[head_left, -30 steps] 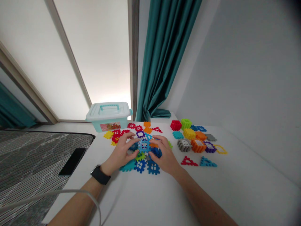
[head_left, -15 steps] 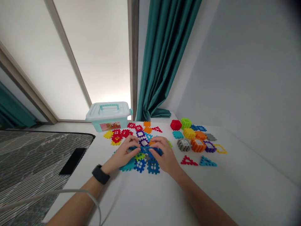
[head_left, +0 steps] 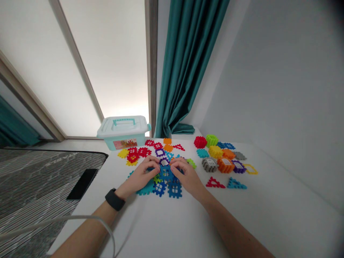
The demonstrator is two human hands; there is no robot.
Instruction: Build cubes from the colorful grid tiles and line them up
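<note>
My left hand [head_left: 141, 175] and my right hand [head_left: 188, 175] meet over a heap of lattice-shaped plastic building tiles. Their fingertips grip a blue lattice tile [head_left: 166, 173] from both sides, low over the pile. A purple tile [head_left: 163, 162] lies just beyond my fingers. A small green tile [head_left: 157, 178] sits under my left fingers. Near my wrists lie a teal tile [head_left: 146, 189] and two more blue tiles [head_left: 159, 189]. Red, yellow and orange tiles [head_left: 133, 156] are spread beyond my left hand.
Assembled hollow block shapes, including an orange one [head_left: 225, 165], stand to the right, with a red triangle [head_left: 215, 184] in front. A lidded teal plastic box [head_left: 123, 132] stands at the far edge of the white table [head_left: 161, 229]. A patterned mat [head_left: 40, 186] lies left.
Both hands have moved closer together and lower. The blue tile they grip has dropped from its raised position toward the pile, and the purple tile now shows just beyond it.
</note>
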